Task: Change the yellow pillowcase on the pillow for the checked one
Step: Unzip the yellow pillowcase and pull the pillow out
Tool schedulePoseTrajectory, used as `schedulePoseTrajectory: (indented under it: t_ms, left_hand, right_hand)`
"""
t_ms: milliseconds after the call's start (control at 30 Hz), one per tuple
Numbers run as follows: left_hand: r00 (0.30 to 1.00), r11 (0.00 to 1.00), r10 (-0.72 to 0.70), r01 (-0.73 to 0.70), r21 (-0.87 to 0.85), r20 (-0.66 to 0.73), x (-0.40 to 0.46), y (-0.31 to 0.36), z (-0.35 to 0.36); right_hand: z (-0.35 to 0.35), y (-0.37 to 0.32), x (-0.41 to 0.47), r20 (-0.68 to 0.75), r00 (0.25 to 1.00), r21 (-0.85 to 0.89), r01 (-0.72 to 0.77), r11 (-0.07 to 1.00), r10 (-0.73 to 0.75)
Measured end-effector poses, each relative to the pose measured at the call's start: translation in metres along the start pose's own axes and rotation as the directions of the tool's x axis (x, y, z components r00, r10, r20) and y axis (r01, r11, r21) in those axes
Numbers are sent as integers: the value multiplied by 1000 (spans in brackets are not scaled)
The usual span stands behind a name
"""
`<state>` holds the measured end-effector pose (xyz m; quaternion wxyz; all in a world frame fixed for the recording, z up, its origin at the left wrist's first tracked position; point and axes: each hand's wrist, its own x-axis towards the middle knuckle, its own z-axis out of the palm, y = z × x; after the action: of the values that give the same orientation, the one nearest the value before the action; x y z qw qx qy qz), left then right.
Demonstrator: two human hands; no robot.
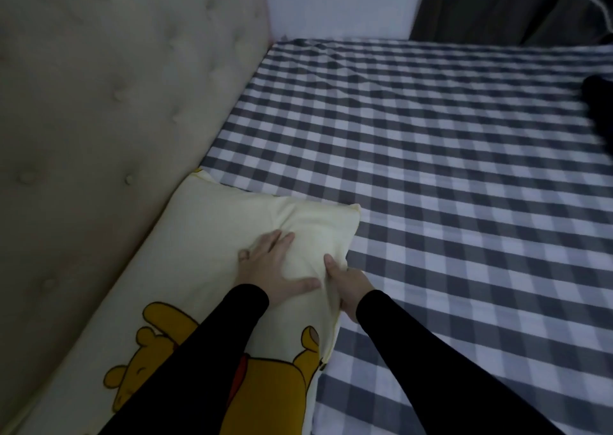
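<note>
right hand pinches yellow pillowcase, left hand spread flat, on checked bed sheet by tufted headboard.

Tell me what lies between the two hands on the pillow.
In the head view, only a raised fold of the yellow pillowcase lies between the left hand, flat on it, and the right hand, which pinches its edge.

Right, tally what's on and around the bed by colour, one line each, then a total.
Yellow: 1, the pale yellow pillowcase with a cartoon bear print, on the pillow
Grey-and-white checked: 1, the checked cotton bedsheet
Beige: 1, the tufted padded headboard
Dark grey: 1, the hanging curtain
Black: 1, a blurred dark object at the right edge, kind unclear
Total: 5
</note>
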<state>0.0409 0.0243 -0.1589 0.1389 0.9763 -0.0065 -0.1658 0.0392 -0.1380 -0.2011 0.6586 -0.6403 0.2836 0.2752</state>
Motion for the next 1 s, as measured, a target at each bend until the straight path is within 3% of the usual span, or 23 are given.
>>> schedulePoseTrajectory:
  t_ms: [233,367,567,700,800,933,1000]
  left_hand:
    - [995,991,36,-24,-130,90,-42,10,-37]
    - [998,964,15,2,-265,60,-75,30,-69]
    - [990,921,38,16,-388,133,-126,57,-121]
    - [971,887,181,-91,-453,159,-172,77,-152]
    - [952,878,244,-136,-458,185,-206,79,-174]
    - [948,847,290,-191,-495,130,-236,75,-190]
    - [950,862,289,-206,-463,116,-248,73,-183]
  right_hand:
    - [-13,-19,-63,89,985,62,144,988,-149]
    - [-23,-44,-117,143,956,86,245,966,-255]
    - [-20,-67,-198,95,940,146,314,938,-329]
    - [-12,-73,-250,26,924,185,370,910,-381]
    - [-5,-76,-291,-4,867,98,496,863,-498]
    - [1,-81,-332,-30,719,-36,693,720,-694]
    - [0,-79,-337,-56,724,-88,682,726,-688]
